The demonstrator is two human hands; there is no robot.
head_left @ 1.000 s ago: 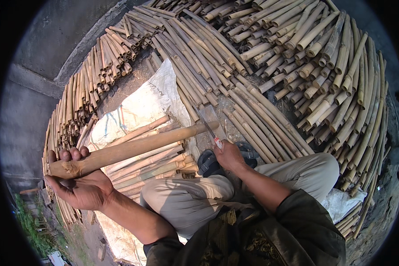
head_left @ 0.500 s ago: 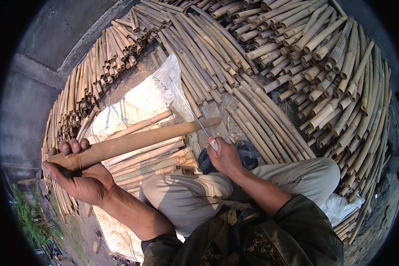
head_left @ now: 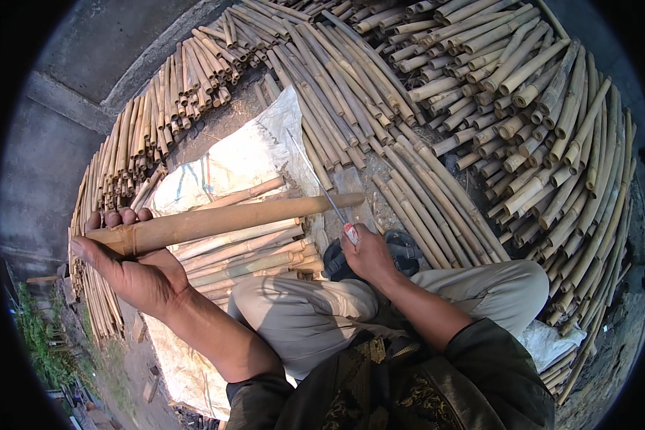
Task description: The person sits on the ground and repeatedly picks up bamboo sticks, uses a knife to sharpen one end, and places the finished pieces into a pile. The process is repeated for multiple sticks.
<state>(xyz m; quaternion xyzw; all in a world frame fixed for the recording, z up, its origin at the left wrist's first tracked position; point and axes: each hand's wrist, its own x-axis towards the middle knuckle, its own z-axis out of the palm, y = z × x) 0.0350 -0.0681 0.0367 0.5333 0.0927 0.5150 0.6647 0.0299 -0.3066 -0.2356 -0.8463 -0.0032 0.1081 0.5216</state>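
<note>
Across my left palm lies a length of bamboo (head_left: 244, 216), nearly level and pointing to the right. My left hand (head_left: 140, 276) grips its thick near-left end, thumb in front and fingertips curled over the far side. My right hand (head_left: 371, 254) is closed around the red-and-white handle of a long, thin metal tool (head_left: 321, 185); whether it is a blade or a rod I cannot tell. The tool slants up and away to the left, crossing the bamboo near its narrow right end.
Several cut bamboo pieces (head_left: 244, 247) lie on a white sack sheet (head_left: 229, 165) before my legs. Bamboo stacks stand at left (head_left: 132, 136) and right (head_left: 523, 129), with more poles (head_left: 337, 86) between. Sandals (head_left: 401, 251) are beside my right hand. A grey wall (head_left: 64, 136) rises behind.
The bamboo's left end has risen with my left hand, so the piece lies more level. The tool still crosses near its right end. The whole view has shifted slightly.
</note>
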